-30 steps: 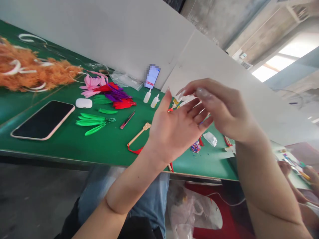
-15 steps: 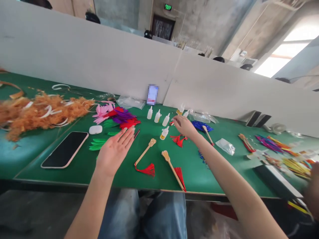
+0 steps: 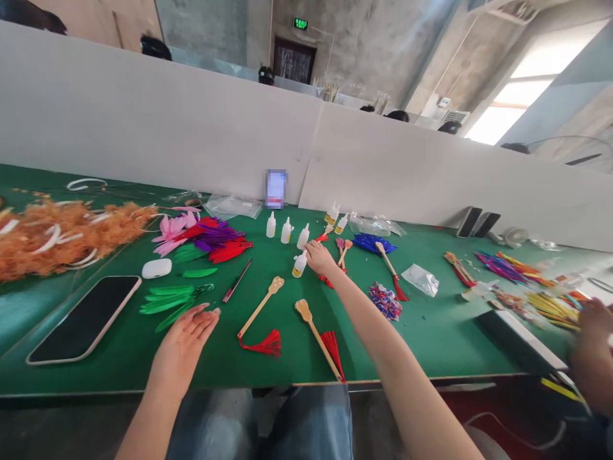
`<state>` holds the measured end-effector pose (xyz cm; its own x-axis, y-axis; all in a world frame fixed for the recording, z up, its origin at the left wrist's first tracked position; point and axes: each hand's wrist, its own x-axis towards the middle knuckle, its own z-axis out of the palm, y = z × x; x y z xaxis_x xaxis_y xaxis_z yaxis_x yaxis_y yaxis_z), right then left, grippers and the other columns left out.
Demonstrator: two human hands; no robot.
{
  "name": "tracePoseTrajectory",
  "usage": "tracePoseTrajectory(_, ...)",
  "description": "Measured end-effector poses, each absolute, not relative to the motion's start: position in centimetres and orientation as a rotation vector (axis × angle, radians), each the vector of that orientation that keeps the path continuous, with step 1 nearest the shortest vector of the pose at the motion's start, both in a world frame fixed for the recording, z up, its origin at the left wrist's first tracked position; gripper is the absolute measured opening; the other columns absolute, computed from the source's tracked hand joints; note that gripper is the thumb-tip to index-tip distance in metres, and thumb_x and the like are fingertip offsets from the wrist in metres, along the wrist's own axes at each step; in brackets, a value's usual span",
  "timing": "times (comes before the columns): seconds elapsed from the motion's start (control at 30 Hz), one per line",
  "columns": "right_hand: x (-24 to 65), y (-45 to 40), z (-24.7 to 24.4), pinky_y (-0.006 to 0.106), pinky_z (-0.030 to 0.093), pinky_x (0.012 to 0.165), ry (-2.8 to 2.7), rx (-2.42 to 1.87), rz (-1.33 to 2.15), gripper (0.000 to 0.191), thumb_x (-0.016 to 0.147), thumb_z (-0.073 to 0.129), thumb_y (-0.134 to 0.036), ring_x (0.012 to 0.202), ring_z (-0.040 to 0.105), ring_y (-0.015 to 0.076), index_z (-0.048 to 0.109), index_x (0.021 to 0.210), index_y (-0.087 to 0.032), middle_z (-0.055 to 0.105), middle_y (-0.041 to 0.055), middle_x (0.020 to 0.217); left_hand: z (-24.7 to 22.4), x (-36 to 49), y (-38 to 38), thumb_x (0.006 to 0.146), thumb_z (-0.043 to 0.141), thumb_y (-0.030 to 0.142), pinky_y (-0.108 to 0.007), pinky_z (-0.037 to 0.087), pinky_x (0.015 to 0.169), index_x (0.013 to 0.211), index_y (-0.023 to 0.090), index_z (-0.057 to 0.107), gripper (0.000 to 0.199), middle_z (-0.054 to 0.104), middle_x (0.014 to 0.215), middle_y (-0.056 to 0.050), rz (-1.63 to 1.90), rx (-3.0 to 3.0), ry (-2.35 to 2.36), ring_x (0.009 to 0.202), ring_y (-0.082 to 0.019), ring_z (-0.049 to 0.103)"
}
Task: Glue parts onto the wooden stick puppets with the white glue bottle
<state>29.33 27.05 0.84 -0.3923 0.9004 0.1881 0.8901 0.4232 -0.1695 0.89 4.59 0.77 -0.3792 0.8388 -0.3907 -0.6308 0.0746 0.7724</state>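
Observation:
Palm up, my left hand (image 3: 179, 348) is open above the table's front left, just below the green feathers (image 3: 167, 300) and left of dark tweezers (image 3: 237, 281). My right hand (image 3: 320, 257) reaches to the middle, its fingers bent at a small white glue bottle (image 3: 299, 264); its grip is too small to make out. Other bottles (image 3: 286, 230) stand upright behind it. Between my arms lie two wooden sticks (image 3: 261, 306) (image 3: 316, 329) with red tassels (image 3: 268, 344).
Orange fluffy material (image 3: 71, 230) and a phone (image 3: 86, 319) lie at left. A blue feather fan (image 3: 373, 243), beads (image 3: 384, 301) and a plastic bag (image 3: 421, 280) are at right. Another person's hand (image 3: 596, 326) is at the far right edge.
My left hand has moved down and left, away from the tweezers. My right hand has moved left and down to the front glue bottle. The view has shifted.

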Motion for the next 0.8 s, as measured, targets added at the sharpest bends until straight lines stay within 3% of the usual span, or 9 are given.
tracePoseTrajectory(0.27,28.0,28.1,-0.9,0.033,0.041,0.087,-2.333,-1.514,0.100,0.026,0.092,0.044,-0.028,0.102,0.051,0.0223,0.053,0.113,-0.015,0.054,0.0114,0.107,1.1,1.2,4.5,0.066,0.064,0.027,-0.040,0.047,0.100,0.083,0.019,0.067,0.019,0.065,0.070,-0.002,1.651,0.394,1.215,0.084,-0.019,0.065)
tracePoseTrajectory(0.57,27.4,28.7,-1.7,0.034,0.042,0.090,-2.157,-1.515,0.195,0.030,0.085,0.056,-0.038,0.103,0.050,0.0234,0.049,0.102,-0.013,0.053,0.0133,0.106,1.6,1.3,4.5,0.071,0.060,0.025,-0.041,0.050,0.096,0.078,0.023,0.067,0.010,0.063,0.070,-0.001,1.621,0.427,1.243,0.086,-0.021,0.064)
tracePoseTrajectory(0.7,28.6,29.0,-0.7,0.031,0.044,0.087,-2.053,-1.552,0.272,0.023,0.093,0.040,-0.035,0.103,0.053,0.0210,0.049,0.101,-0.016,0.057,0.0123,0.106,1.7,1.2,4.3,0.071,0.060,0.023,-0.039,0.050,0.095,0.082,0.020,0.067,0.013,0.065,0.076,-0.003,1.597,0.406,1.232,0.087,-0.020,0.064)
tracePoseTrajectory(0.8,31.2,28.3,0.3,0.030,0.045,0.079,-2.001,-1.589,0.325,0.031,0.097,0.021,-0.028,0.092,0.059,0.0186,0.050,0.101,-0.018,0.063,0.0086,0.096,1.6,1.2,4.3,0.072,0.060,0.024,-0.039,0.050,0.095,0.083,0.020,0.067,0.013,0.064,0.076,-0.002,1.606,0.406,1.218,0.086,-0.019,0.064)
